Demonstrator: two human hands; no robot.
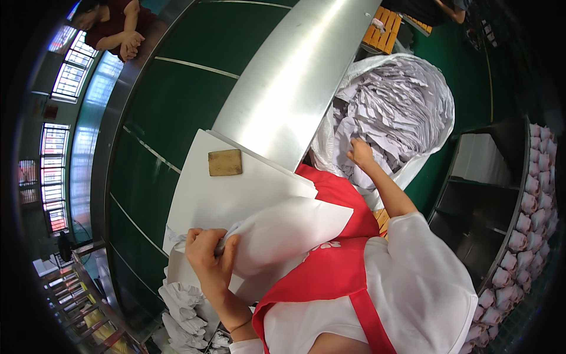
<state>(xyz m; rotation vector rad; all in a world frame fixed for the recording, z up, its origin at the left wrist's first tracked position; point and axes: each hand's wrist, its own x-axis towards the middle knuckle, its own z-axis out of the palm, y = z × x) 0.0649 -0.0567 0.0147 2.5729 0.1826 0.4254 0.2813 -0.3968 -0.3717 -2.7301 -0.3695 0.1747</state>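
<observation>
Red apron (330,265) nearest; left hand (211,256) fingers pinch a white paper sheet (283,227) at 7 o'clock to pin it, right hand (361,152) fingers dig into the bag of crumpled paper (407,106) at 1 o'clock, grip hidden.

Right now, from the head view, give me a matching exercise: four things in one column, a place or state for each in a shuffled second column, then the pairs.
Things:
1. left hand
2. right hand
3. brown block
4. folded white pieces

Places or states:
A. lies flat on top of the white sheet stack
B. reaches into the big bag of white paper
C. piled at the lower left, under the stack's edge
D. pinches a curled white sheet

Pairs: 1-D, 2-B, 3-A, 4-C
</observation>
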